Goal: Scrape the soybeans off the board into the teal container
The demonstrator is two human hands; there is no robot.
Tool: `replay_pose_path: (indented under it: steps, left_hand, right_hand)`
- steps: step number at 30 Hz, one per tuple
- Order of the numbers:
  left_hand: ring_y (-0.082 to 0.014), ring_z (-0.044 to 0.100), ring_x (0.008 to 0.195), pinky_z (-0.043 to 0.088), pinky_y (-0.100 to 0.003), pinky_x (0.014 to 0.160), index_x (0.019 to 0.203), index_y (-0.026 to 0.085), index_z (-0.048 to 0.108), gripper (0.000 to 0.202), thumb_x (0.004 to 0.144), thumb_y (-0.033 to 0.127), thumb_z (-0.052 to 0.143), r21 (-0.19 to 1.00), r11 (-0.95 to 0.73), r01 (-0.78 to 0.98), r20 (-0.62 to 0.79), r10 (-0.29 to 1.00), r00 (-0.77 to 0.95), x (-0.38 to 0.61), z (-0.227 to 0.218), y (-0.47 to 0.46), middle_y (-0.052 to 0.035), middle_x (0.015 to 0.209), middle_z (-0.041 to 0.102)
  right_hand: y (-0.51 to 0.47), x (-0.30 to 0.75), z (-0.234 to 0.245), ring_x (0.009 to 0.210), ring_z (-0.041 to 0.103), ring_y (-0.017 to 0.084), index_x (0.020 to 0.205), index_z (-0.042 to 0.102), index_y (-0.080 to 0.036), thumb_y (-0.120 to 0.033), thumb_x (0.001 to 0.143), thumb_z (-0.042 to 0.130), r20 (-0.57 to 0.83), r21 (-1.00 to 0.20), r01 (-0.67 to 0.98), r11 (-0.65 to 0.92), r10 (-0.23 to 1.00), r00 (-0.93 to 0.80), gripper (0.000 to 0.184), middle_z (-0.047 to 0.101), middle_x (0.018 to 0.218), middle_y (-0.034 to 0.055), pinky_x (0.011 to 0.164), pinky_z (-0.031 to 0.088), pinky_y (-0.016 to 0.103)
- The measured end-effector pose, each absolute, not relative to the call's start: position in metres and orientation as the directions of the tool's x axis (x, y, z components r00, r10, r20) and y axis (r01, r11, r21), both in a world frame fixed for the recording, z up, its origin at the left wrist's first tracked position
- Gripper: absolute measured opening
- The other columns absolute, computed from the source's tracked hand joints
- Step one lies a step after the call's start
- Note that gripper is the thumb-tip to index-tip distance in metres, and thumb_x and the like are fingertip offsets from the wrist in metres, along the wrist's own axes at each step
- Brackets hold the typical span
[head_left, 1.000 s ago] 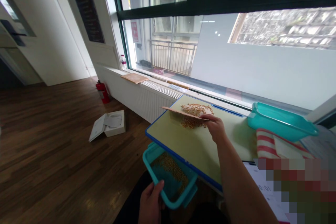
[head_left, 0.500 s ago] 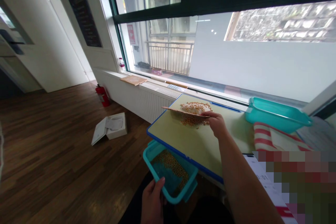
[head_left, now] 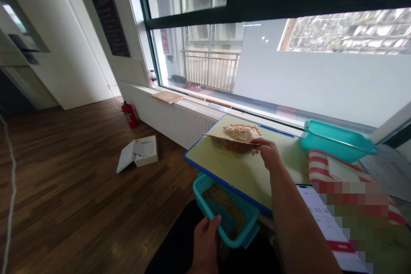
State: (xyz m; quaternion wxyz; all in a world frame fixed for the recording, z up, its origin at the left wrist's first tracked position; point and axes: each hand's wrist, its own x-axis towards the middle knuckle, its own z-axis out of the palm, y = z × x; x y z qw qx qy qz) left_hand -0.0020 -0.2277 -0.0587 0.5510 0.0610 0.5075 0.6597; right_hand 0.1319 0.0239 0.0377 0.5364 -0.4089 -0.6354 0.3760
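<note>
Cardboard (head_left: 229, 138) pinched in right hand (head_left: 270, 155) grip, amid beans (head_left: 239, 149); left hand (head_left: 205, 239) clasps teal tub (head_left: 197, 188) rim.

The tub (head_left: 247, 233) is seen to be glossy plastic, the board (head_left: 237, 171) matt and smooth, the card (head_left: 229, 138) dull paperboard, the floor (head_left: 70, 188) polished wood.

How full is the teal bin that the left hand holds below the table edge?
Partly filled: in the teal bin, tan grains cover part of the bottom; bare teal floor shows beside them.

Right grip (head_left: 269, 154) far forward, pinched; left grip (head_left: 205, 242) low, clasped.
</note>
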Motion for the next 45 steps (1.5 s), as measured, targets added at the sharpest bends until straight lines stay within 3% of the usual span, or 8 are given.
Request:
replay_pose_path:
  steps: [9, 22, 27, 35, 45]
  left_hand:
    - [-0.0065, 0.036, 0.041, 0.027, -0.020, 0.040, 0.057, 0.013, 0.054, 0.035, 0.056, 0.042, 0.073, 0.750, 0.155, -0.643, -0.469, 0.809, -0.354, 0.007, -0.046, -0.233, 0.0045, 0.046, 0.040]
    - [-0.0075, 0.037, 0.041, 0.028, -0.021, 0.039, 0.061, 0.014, 0.054, 0.033, 0.061, 0.043, 0.068, 0.771, 0.181, -0.610, -0.476, 0.801, -0.363, 0.005, -0.049, -0.244, 0.0043, 0.047, 0.041]
    - [-0.0071, 0.037, 0.041, 0.027, -0.021, 0.040, 0.059, 0.014, 0.052, 0.029, 0.065, 0.039, 0.066, 0.787, 0.172, -0.592, -0.456, 0.808, -0.372, 0.006, -0.053, -0.243, 0.0044, 0.047, 0.040]
    - [-0.0070, 0.037, 0.040, 0.028, -0.020, 0.039, 0.061, 0.015, 0.051, 0.024, 0.065, 0.033, 0.066, 0.735, 0.177, -0.655, -0.501, 0.793, -0.348, 0.014, -0.048, -0.236, 0.0053, 0.047, 0.040]
    - [-0.0072, 0.038, 0.041, 0.029, -0.021, 0.040, 0.058, 0.014, 0.050, 0.024, 0.068, 0.031, 0.064, 0.810, 0.130, -0.572, -0.431, 0.793, -0.430, -0.002, -0.051, -0.224, 0.0040, 0.047, 0.041]
  right_hand:
    - [0.013, 0.136, 0.045, 0.064, 0.053, 0.017, 0.061, 0.070, -0.018, -0.019, 0.050, 0.053, 0.292, -0.948, 0.098, 0.302, 0.950, -0.107, 0.021, 0.063, 0.060, 0.0013, 0.058, 0.040, 0.029]
    - [0.013, 0.144, 0.047, 0.066, 0.053, 0.017, 0.061, 0.071, -0.019, -0.018, 0.048, 0.058, 0.212, -0.971, 0.088, 0.224, 0.969, -0.125, 0.019, 0.065, 0.061, 0.0012, 0.063, 0.039, 0.029]
    - [0.015, 0.151, 0.047, 0.071, 0.054, 0.017, 0.063, 0.072, -0.021, -0.017, 0.050, 0.061, 0.255, -0.954, 0.110, 0.278, 0.949, -0.188, 0.018, 0.066, 0.066, 0.0006, 0.065, 0.040, 0.028]
    - [0.016, 0.160, 0.045, 0.074, 0.056, 0.016, 0.063, 0.072, -0.023, -0.012, 0.050, 0.059, 0.205, -0.972, 0.057, 0.228, 0.942, -0.265, 0.022, 0.067, 0.067, -0.0007, 0.064, 0.042, 0.025]
    - [0.016, 0.167, 0.045, 0.073, 0.057, 0.017, 0.065, 0.072, -0.022, -0.010, 0.050, 0.058, 0.200, -0.973, 0.040, 0.226, 0.922, -0.332, 0.023, 0.067, 0.070, 0.0006, 0.064, 0.043, 0.026]
